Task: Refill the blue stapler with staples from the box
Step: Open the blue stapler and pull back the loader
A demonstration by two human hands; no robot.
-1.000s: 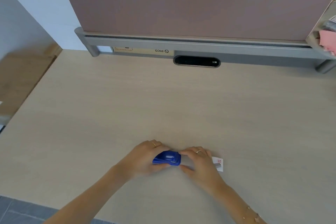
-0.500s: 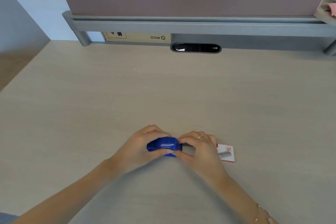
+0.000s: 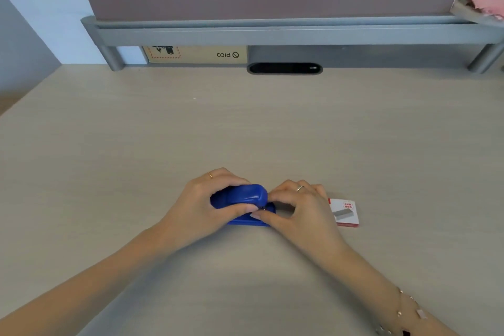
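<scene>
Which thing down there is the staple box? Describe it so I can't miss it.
On the pale wooden desk, look just right of the right hand. The staple box lies flat there: small, white with red edges, unlike the blue stapler both hands hold.

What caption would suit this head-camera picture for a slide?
Both hands, left and right, grip a blue stapler on a desk; staple box beside.
</scene>
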